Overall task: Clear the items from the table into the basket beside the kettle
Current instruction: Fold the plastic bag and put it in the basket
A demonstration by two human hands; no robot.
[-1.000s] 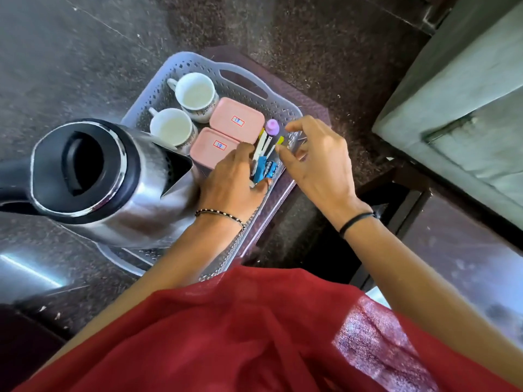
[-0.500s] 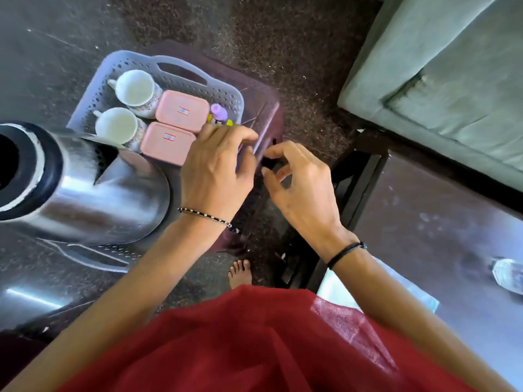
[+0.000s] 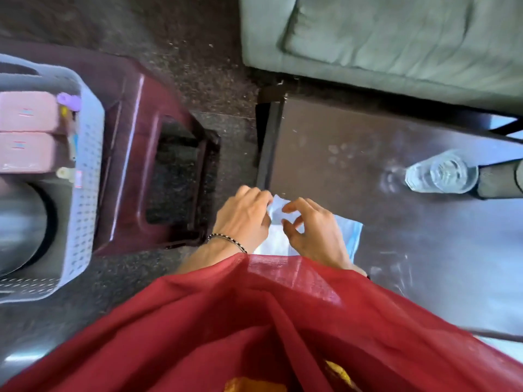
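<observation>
At the near corner of the worktop (image 3: 368,165), the left hand (image 3: 243,219) appears to pinch a white-and-blue sheet (image 3: 346,236) in its grip; the right hand (image 3: 314,230) hovers above, grip spread. Light and limp, it likely lifts best by two corners.

Sheer red garment (image 3: 226,321) fills the bottom of the frame, a golden-yellow motif (image 3: 254,385) at its lower edge (partly cut off). A thin black-and-silver beaded bracelet (image 3: 227,242) circles the wrist of the left hand (image 3: 243,219), centre frame.
</observation>
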